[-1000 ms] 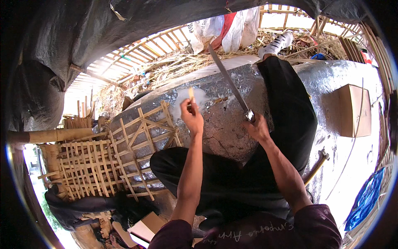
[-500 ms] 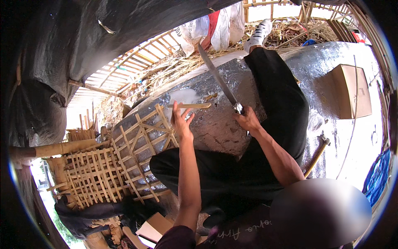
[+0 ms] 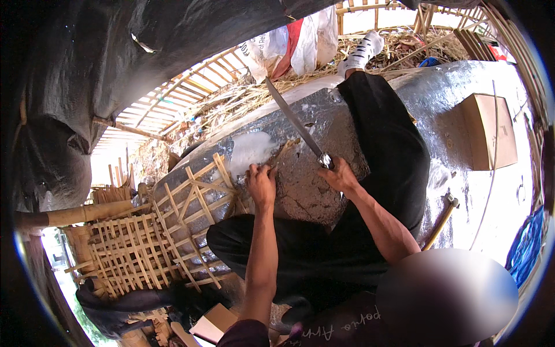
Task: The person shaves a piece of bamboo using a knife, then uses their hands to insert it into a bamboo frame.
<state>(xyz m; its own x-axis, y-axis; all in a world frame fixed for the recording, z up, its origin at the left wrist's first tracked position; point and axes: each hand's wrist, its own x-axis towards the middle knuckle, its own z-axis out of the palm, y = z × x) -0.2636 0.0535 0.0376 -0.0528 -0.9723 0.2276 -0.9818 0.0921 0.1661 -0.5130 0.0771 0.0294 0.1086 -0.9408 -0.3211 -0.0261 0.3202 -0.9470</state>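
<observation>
My right hand is closed around the handle of a long machete. Its blade slants up and to the left, clear of the left hand. Above the dirt-covered part of the silvery sheet, my left hand has its fingers curled; whatever is in them, if anything, is hidden. Just left of that hand lies an open lattice of bamboo strips. A thin, brownish strip rests on the sheet beyond my left fingertips.
A hammer with a wooden handle lies right of my leg, below a cardboard box. Tightly woven bamboo sits at the left. Dark sheeting hangs overhead. A white and red sack stands at the back.
My left hand has moved lower and its spread fingers have curled in. The bamboo strip at those fingers no longer shows there. The machete has shifted slightly left and down.
</observation>
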